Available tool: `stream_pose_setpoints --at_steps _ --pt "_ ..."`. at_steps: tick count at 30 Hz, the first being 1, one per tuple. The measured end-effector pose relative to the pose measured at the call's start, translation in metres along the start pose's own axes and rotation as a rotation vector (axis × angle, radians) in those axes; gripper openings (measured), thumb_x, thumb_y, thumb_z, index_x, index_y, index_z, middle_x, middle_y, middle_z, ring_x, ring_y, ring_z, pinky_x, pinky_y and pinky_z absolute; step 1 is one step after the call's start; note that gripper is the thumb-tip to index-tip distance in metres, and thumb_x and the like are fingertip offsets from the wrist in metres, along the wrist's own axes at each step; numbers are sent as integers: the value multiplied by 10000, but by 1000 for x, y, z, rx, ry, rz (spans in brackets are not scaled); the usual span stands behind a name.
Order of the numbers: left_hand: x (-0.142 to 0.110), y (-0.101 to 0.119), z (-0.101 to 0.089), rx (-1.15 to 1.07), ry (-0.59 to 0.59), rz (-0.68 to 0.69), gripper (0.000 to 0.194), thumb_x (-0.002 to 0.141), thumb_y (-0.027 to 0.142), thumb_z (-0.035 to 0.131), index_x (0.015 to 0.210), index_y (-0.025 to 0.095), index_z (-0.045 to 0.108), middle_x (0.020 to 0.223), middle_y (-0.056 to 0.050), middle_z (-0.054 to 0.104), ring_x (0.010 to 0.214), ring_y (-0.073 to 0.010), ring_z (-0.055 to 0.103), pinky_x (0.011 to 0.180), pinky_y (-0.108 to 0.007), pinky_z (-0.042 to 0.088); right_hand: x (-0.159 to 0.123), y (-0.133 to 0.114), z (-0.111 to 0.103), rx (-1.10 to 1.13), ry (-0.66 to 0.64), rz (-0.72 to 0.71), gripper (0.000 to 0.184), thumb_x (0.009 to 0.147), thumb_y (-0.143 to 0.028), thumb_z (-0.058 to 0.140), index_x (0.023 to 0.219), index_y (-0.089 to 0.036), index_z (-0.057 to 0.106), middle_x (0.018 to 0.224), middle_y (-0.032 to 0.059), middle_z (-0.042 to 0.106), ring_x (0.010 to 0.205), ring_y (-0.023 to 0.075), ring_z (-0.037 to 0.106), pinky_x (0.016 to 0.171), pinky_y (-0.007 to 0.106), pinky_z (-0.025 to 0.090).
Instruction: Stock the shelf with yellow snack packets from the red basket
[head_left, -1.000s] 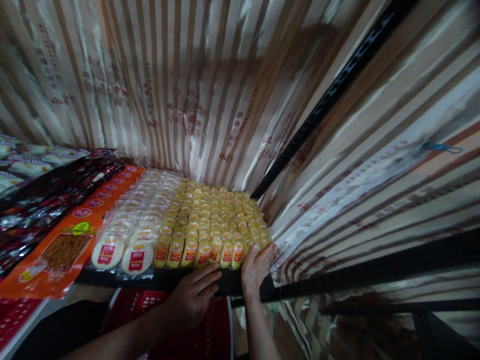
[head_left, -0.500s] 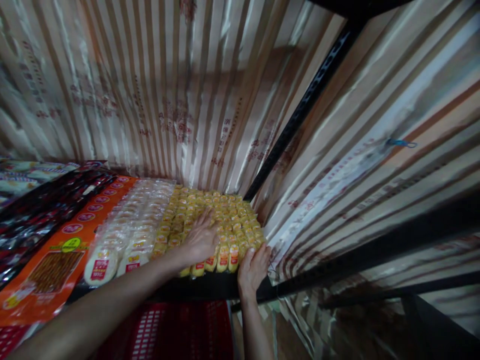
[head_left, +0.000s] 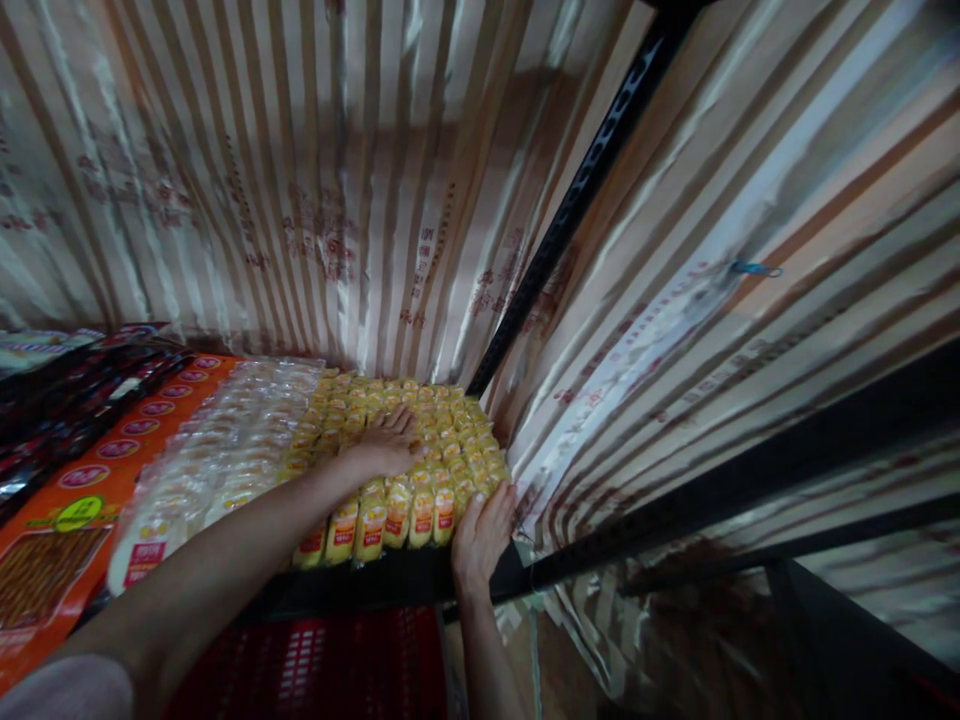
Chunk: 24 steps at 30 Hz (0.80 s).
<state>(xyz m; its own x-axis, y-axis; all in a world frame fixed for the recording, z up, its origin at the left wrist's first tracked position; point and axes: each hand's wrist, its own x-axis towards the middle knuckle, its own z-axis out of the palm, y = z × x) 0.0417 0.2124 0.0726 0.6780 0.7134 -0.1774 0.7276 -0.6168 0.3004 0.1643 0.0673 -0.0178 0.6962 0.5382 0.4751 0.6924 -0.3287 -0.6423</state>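
Note:
Rows of small yellow wrapped snack packs [head_left: 371, 530] with red-and-orange labels stand close together on a black shelf [head_left: 352, 588]. Flat on top of them, near the middle, rests my left hand [head_left: 388, 443], its fingers stretched out. My right hand [head_left: 482, 535] lies against the right front corner of the rows, fingers extended along their side. Neither hand has anything gripped. Left of the yellow packs are clear-wrapped round white crackers [head_left: 247, 430], partly covered by my left forearm.
Orange snack bags [head_left: 142, 430] and dark shiny packages [head_left: 67, 430] lie farther left. A red plastic basket [head_left: 360, 660] sits under the shelf. A black slotted post [head_left: 562, 220] rises at the back right corner, before a striped curtain [head_left: 337, 200].
My left hand has slid farther back over the yellow packs, uncovering more of the front row. My right hand stays at the corner. The view has shifted a little to the right.

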Motion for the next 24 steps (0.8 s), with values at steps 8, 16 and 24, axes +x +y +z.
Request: stream_pose_setpoints --at_steps 8,16,24 --pt "-1 -1 -3 13 21 33 661 912 526 228 1457 152 199 1531 -89 115 1416 -246 8 1131 -483 64 2 2 0 7 -8 6 725 925 -472 139 1398 68 242 1468 281 203 1392 302 155 1075 535 225" --pt "12 6 -1 76 -6 -25 717 896 569 198 1454 119 205 1532 -100 96 1417 -232 26 1136 -444 62 1 6 5 -16 14 -11 688 931 -432 149 1390 70 255 1457 296 218 1387 327 164 1044 576 258" --pt "13 5 -1 56 -4 -7 701 894 563 196 1451 138 228 1528 -91 129 1418 -231 37 1137 -448 68 1 2 3 28 -10 20 736 913 -478 130 1392 65 260 1463 277 222 1382 321 183 1074 543 217"
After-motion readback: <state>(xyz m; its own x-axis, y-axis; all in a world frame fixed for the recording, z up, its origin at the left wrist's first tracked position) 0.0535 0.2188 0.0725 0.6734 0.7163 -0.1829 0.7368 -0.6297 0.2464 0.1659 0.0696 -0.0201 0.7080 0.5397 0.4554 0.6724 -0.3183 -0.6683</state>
